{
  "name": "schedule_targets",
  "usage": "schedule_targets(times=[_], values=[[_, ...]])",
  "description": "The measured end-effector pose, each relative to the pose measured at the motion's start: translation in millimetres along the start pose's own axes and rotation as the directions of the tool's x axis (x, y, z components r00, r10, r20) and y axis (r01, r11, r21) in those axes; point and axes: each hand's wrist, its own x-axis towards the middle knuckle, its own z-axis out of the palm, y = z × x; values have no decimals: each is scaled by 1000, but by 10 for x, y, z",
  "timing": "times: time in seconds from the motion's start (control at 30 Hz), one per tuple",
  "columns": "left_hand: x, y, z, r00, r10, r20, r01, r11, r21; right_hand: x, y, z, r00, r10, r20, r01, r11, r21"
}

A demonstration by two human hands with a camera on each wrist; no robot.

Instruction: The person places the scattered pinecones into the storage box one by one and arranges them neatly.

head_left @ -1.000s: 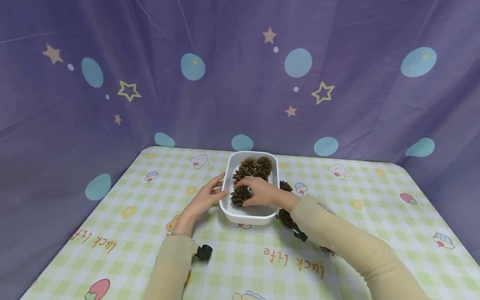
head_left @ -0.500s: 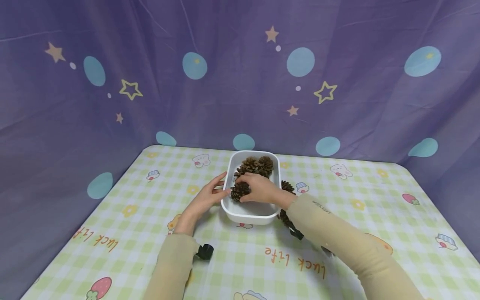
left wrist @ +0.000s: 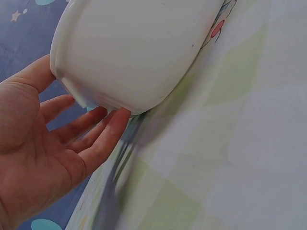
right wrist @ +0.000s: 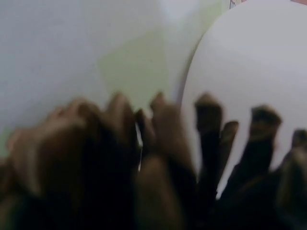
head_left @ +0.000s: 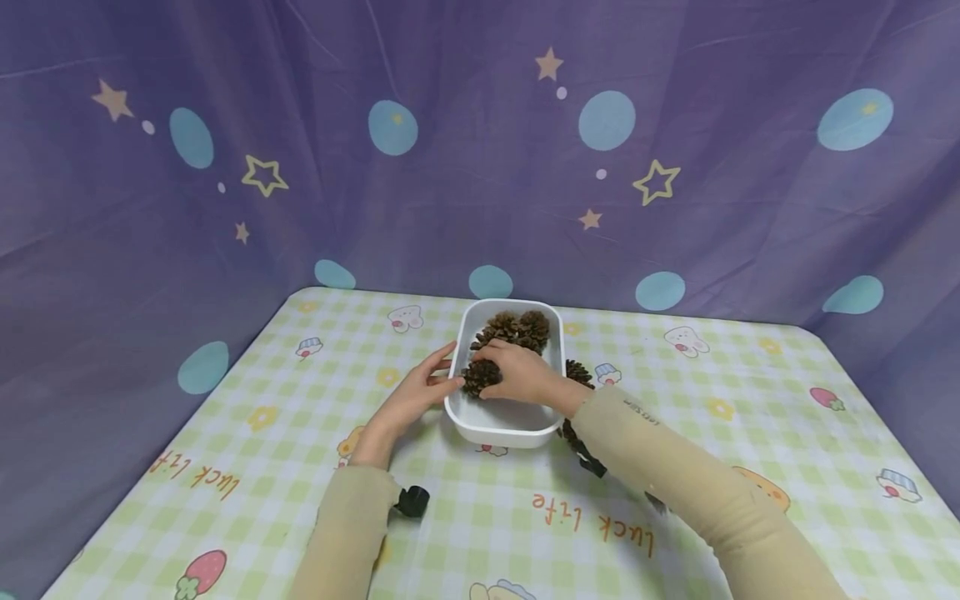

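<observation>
A white rectangular tub (head_left: 501,428) stands mid-table with several brown pine cones (head_left: 519,327) at its far end. My right hand (head_left: 517,373) reaches into the tub and grips one pine cone (head_left: 478,377) near the left wall. In the right wrist view that pine cone's scales (right wrist: 144,172) fill the frame, blurred, over the tub's white floor (right wrist: 249,72). My left hand (head_left: 417,392) lies against the tub's left wall with straight fingers. In the left wrist view the fingertips (left wrist: 117,120) touch the tub's white side (left wrist: 134,52).
Two more pine cones (head_left: 576,372) lie on the checked tablecloth (head_left: 247,433) right of the tub, partly behind my right forearm. A purple star-patterned curtain (head_left: 450,150) closes the back and both sides.
My right hand has slid the pine cone further into the tub, toward the other cones. The left hand stays against the tub's wall.
</observation>
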Motion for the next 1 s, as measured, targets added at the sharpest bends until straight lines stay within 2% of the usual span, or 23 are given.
schedule_targets(times=[0.4, 0.63, 0.83, 1.0], values=[[5, 1, -1, 1000, 1, 0, -1, 1000, 0, -50, -8, -61, 1000, 7, -12, -8, 1000, -8], [0, 4, -4, 1000, -11, -3, 11, 1000, -5, -151, 1, -177, 1000, 6, -5, -5, 997, 79], [8, 8, -3, 1000, -13, -11, 13, 1000, -8, -241, 75, -296, 998, -33, -45, 38, 993, 111], [8, 7, 14, 1000, -6, -13, 6, 1000, -15, -324, 132, -426, 998, -34, -59, 41, 991, 130]])
